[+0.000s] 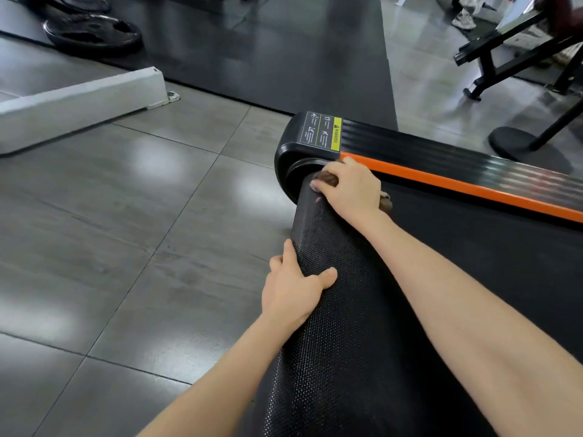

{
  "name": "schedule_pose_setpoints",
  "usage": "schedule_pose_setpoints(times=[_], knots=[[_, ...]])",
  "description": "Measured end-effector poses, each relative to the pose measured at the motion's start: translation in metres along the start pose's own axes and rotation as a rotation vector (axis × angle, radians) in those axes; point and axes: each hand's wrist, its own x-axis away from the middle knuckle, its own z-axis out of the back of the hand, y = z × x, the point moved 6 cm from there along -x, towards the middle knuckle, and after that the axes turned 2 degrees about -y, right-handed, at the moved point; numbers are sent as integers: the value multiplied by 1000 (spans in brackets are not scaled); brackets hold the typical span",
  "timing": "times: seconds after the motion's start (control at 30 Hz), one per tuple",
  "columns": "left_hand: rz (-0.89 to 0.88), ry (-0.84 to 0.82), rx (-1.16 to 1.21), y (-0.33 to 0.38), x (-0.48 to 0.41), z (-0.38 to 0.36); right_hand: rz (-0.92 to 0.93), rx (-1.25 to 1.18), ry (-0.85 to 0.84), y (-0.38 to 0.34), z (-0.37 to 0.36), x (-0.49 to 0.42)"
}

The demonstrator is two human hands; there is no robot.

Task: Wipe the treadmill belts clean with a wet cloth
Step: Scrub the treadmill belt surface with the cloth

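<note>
Quick headcount: one treadmill belt [331, 310], one cloth [326, 179], and two hands, so one left hand [293, 291] and one right hand [350, 187]. One side rail [441, 146] with a single orange stripe [457, 184] and one warning label [325, 130]. One black end cap [284, 152]. Away from the treadmill there's one white beam [82, 96], one weight plate [91, 33] I can count for sure (maybe a second behind it, too blurry to call), one black bench frame [492, 58], one round base [517, 143], and one pale shoe [463, 17] up in the corner
</note>
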Motion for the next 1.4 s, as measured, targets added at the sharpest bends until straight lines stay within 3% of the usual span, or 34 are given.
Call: schedule_pose_setpoints(times=[0.17, 0.3, 0.43, 0.63, 0.87, 0.93, 1.03, 1.1, 1.3, 1.4], knots=[[19, 8, -37, 2, 1, 1, 153, -104, -82, -18, 15, 67], [19, 7, -40, 4, 4, 2, 136, 0, -64, -17, 9, 33], [29, 3, -20, 3, 3, 2, -5, 32, -20, -12, 4, 2], [36, 13, -48, 4, 4, 2, 194, 54, -66, -33, 8, 54], [39, 7, -2, 2, 3, 3, 131, 148, 2, -10, 0, 2], [33, 8, 1, 2, 3, 3, 48, 163, 27, 23, 13, 13], [23, 3, 10, 1, 3, 2, -255, 187, 71, 101, 44, 38], [22, 5, 9, 0, 1, 2, -339, 191, 103, 115, 49, 44], [37, 6, 35, 0, 2, 1, -83, 122, 50, 3, 4, -10], [25, 5, 75, -1, 2, 2, 32, 151, 33, -1, -2, -11]])
